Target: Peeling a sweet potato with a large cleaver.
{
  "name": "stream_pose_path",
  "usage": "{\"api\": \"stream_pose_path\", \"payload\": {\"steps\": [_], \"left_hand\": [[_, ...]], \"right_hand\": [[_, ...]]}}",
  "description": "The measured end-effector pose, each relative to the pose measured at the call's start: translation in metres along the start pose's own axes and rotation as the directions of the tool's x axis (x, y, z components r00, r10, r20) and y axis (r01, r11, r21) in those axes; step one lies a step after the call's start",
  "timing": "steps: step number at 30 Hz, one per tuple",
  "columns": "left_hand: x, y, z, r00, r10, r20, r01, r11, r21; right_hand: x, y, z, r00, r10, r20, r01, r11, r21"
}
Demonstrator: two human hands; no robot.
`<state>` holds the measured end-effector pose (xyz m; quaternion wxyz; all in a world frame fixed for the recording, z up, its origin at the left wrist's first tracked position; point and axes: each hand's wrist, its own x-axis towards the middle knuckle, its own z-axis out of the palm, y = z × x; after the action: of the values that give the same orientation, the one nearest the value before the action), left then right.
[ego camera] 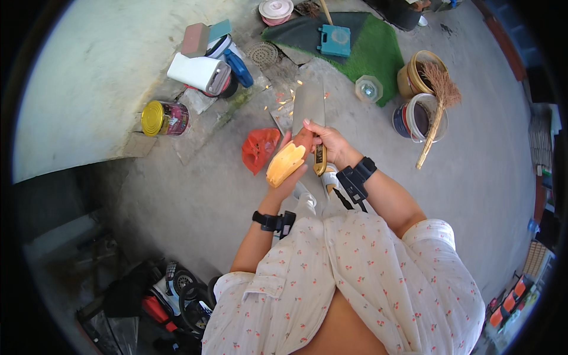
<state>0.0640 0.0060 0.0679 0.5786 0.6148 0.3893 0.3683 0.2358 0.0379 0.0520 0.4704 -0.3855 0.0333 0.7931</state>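
My left hand [288, 177] holds a partly peeled sweet potato [288, 160], its lower part bare and orange and its upper end in reddish skin. My right hand [330, 141] is closed on the handle of a wide-bladed knife [309, 100], the blade pointing away from me, and its thumb rests at the sweet potato's skinned end. Orange and reddish peelings [286, 101] lie on the floor beside the blade. A red plastic bag [260, 148] sits on the floor left of the sweet potato. I wear a black band on each wrist.
A tin with a yellow lid [153, 118] stands by the wall at left. Ahead are a green mat [382, 49], a teal case [335, 41] and a glass bowl [368, 88]. At right stand a white bucket [439, 111] and a tan bucket [404, 80], with a straw brush [437, 106] across them.
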Motion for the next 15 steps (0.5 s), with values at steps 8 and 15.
{"api": "stream_pose_path", "payload": {"steps": [8,15], "left_hand": [[-0.005,0.006,-0.043,0.833,-0.446,0.326,0.527,0.465,-0.711],[0.007,0.016,-0.014,0.797,-0.514,0.317,0.598,0.591,-0.542]], "right_hand": [[-0.008,-0.031,0.015,0.992,-0.122,-0.032,0.096,0.896,-0.433],[0.007,-0.024,0.003,0.872,-0.479,-0.103,0.228,0.584,-0.779]]}}
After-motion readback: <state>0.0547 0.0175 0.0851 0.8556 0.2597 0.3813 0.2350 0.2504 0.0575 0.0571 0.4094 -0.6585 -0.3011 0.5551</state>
